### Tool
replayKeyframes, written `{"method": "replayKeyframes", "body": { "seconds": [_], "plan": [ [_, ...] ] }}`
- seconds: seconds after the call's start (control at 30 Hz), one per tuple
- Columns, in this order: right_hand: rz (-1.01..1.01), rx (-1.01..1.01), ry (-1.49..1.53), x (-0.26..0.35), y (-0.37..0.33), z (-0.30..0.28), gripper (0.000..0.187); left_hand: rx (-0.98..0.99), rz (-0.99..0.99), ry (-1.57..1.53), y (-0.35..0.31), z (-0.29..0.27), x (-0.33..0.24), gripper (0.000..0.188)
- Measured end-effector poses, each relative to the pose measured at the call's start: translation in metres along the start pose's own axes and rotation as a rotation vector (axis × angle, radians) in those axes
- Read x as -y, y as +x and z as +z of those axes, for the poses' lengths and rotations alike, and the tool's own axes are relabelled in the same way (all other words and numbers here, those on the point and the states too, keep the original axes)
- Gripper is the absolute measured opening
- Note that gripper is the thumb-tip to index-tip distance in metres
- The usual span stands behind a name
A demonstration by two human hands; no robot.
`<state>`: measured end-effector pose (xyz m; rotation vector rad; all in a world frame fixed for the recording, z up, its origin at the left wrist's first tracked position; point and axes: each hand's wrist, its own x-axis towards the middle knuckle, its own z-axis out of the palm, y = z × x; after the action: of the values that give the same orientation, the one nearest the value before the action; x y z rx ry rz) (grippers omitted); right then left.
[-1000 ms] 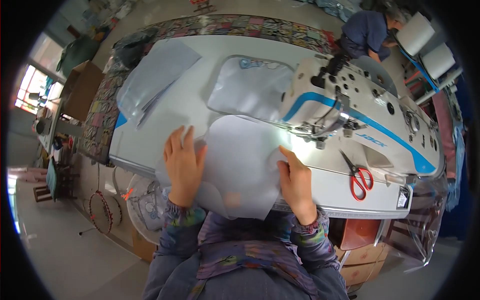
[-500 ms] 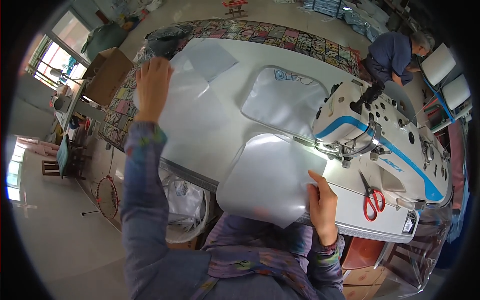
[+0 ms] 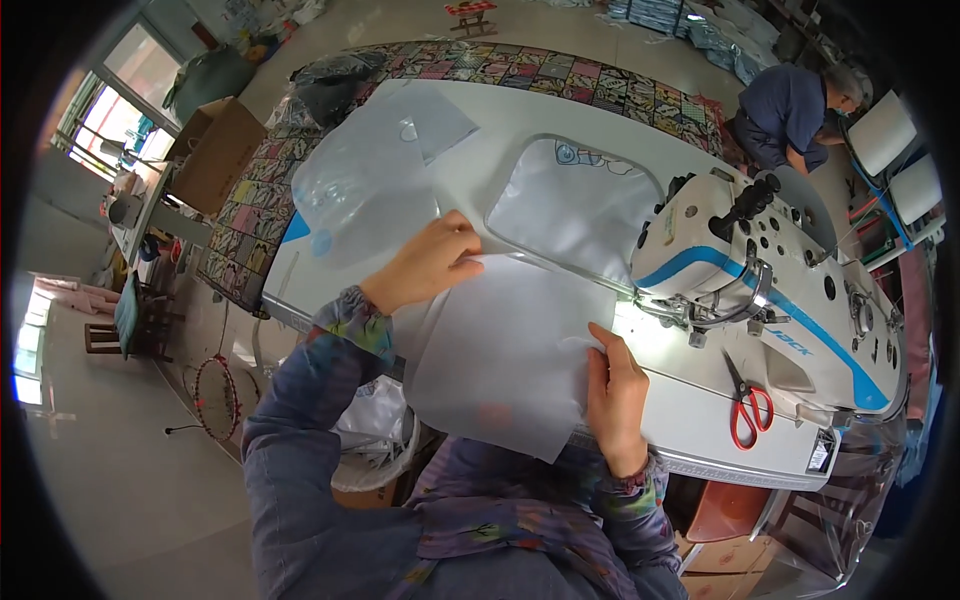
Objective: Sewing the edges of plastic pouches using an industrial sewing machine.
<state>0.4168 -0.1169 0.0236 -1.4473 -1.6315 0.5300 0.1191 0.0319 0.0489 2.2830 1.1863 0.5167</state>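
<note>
A translucent, whitish plastic sheet (image 3: 505, 355) with rounded corners hangs partly over the table's front edge, above my lap. At its far left corner my left hand (image 3: 430, 262) is closed, thumb and fingers pinching the edge. My right hand (image 3: 618, 405) grips the right edge between thumb and fingers. To the right of the sheet stands a white and blue sewing machine (image 3: 740, 250), its lamp lighting the needle area. Just beyond the sheet lies a clear panel with dark trim (image 3: 570, 210) and a printed drawing along its far edge.
Red-handled scissors (image 3: 748, 415) lie in front of the machine. More clear sheets (image 3: 365, 165) are spread on the white table (image 3: 505, 105) at the left. A bag-lined bin (image 3: 385, 420) stands below the front edge. Another person (image 3: 790, 115) bends over at the far right.
My left hand has come down and right from the loose sheets to the near sheet's far corner. My right hand and that sheet have shifted slightly left.
</note>
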Motion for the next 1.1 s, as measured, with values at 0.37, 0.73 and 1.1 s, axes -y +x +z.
{"method": "replayKeyframes", "body": {
  "seconds": [0.37,0.73,1.1],
  "plan": [
    [0.106,0.034,-0.026,0.0,-0.015,-0.013,0.034,-0.322,-0.45,0.847,0.012,-0.169,0.115,0.027],
    [0.172,0.001,-0.067,-0.022,-0.004,-0.015,0.043,-0.015,0.236,-0.25,0.029,0.078,-0.105,0.032],
    [0.303,0.084,0.058,-0.027,0.005,-0.03,0.045,-0.208,0.326,0.102,0.029,0.152,-0.131,0.05]
  ]
}}
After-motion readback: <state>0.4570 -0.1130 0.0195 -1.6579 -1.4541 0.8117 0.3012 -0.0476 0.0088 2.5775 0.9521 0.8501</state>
